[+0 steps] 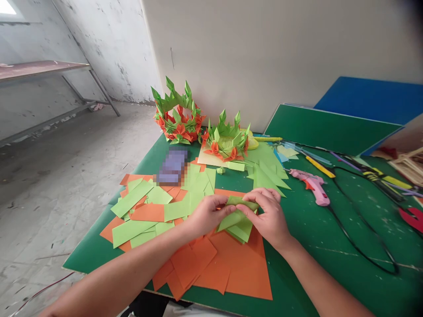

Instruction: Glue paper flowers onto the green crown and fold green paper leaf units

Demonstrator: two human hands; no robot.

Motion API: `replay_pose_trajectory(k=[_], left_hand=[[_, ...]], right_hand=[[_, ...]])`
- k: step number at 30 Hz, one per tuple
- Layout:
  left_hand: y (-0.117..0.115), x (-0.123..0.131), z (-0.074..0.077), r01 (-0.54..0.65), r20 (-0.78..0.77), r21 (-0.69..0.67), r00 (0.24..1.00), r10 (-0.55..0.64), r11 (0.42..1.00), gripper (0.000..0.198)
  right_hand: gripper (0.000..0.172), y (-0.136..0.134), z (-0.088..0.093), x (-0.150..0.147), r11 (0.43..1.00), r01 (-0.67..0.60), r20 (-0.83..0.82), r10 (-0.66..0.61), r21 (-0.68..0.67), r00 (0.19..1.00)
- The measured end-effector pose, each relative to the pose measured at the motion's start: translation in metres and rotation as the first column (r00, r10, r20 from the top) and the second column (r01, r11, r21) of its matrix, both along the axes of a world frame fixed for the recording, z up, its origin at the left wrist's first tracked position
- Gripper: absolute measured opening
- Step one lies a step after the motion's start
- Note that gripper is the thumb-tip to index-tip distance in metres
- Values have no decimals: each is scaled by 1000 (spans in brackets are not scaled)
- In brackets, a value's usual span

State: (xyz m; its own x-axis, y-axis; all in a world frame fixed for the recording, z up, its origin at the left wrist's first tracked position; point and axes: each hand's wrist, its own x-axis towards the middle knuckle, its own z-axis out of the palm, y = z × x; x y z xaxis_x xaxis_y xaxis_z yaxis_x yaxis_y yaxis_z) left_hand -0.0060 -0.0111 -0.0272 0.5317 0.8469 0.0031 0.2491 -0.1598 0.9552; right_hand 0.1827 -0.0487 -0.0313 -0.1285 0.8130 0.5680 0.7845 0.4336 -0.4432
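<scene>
Between both hands is a small folded piece of green paper [243,202]. My left hand [210,214] pinches its left end with thumb and forefinger. On the right end, my right hand [268,216] grips with thumb and fingers, the two thumb tips almost meeting. Under the hands lie loose green sheets [242,230] on top of large orange paper [246,268]. Green and orange strips [132,198] are heaped to the left. Beyond them stand two folded-paper crowns, a taller one [180,125] and a lower one [228,140], both with green points and orange flowers.
A pink glue gun [312,185] with a black cord lies on the green table [333,229] at right. Yellow-handled tools [320,166] and red-handled pliers [411,219] are further right. A blurred purple rectangle [172,166] sits left of centre. Green and blue boards [330,127] lean behind.
</scene>
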Motion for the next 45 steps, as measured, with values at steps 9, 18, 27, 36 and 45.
replay_pose_trajectory(k=[9,18,27,36,45], left_hand=[[-3,0,2,83,-50,32,995,-82,996,40],[-5,1,8,103,-69,29,993,-101,994,42],[-5,0,2,108,-50,23,993,-106,994,45],[-1,-2,10,19,145,-295,989,24,955,43],[-6,0,12,55,405,-554,890,211,831,33]], right_hand=[[13,-2,4,-7,999,-35,-20,35,7,999],[18,-2,5,-9,996,-68,-120,61,-60,991],[18,-4,6,-9,993,-78,-142,65,-86,988],[28,-2,4,-2,993,-18,-363,-27,-119,931],[36,-3,-1,-10,820,-295,-607,-79,-490,790]])
